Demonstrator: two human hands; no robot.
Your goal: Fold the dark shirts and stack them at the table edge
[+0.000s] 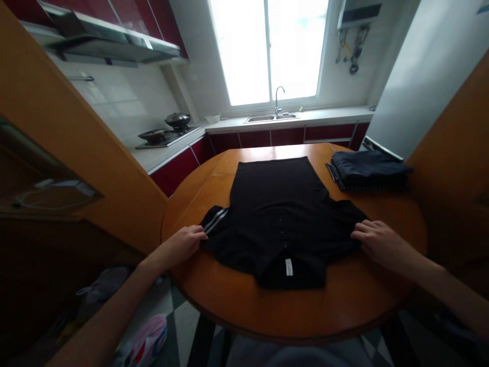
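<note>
A black short-sleeved shirt (282,204) lies spread flat, its collar toward me and its hem toward the window. Buttons run down from the neck, and a white label shows inside the collar. My left hand (188,240) pinches the edge of the sleeve with pale stripes, on the left. On the other side, my right hand (376,238) grips the end of the opposite sleeve, fingers closed on the cloth. Both hands are low, near the tabletop.
The shirt rests on a round wooden table (237,311). A stack of folded dark clothes (369,171) sits at its back right. Beyond are a counter with a sink (272,118) and a stove (168,137) with pans. A pink and white bag (148,336) is on the floor, lower left.
</note>
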